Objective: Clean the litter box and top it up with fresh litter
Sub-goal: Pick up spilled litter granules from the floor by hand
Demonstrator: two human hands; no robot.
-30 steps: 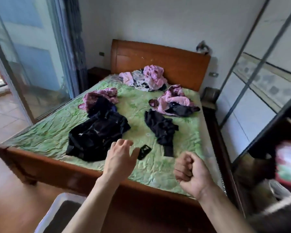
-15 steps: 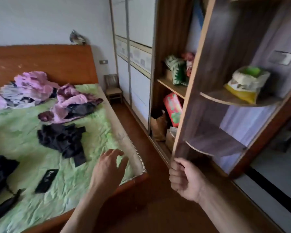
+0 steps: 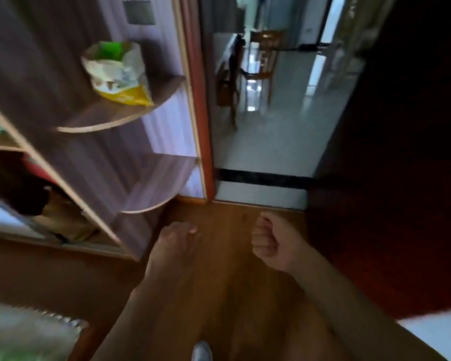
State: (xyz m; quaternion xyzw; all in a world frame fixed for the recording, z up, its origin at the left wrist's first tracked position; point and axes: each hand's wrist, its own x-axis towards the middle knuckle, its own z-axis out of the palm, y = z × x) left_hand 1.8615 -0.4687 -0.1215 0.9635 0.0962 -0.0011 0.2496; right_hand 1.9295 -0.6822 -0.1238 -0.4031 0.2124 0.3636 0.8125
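Observation:
A white, green and yellow bag (image 3: 117, 71) stands on the upper rounded corner shelf (image 3: 110, 118) at the left; whether it holds litter I cannot tell. No litter box is in view. My left hand (image 3: 175, 243) hangs in front of me over the wooden floor, fingers loosely bent, holding nothing. My right hand (image 3: 271, 241) is curled into a fist and holds nothing. Both hands are well below and to the right of the bag.
A wooden wardrobe (image 3: 50, 178) with open shelves fills the left side. An open doorway (image 3: 266, 152) ahead leads to a white tiled room with wooden chairs (image 3: 261, 61). A dark door (image 3: 401, 126) stands at the right. The bed corner (image 3: 24, 334) is at the lower left.
The view has swung right, away from the bed and past the wardrobe, toward the doorway. Both hands kept their poses, the left loose and the right in a fist.

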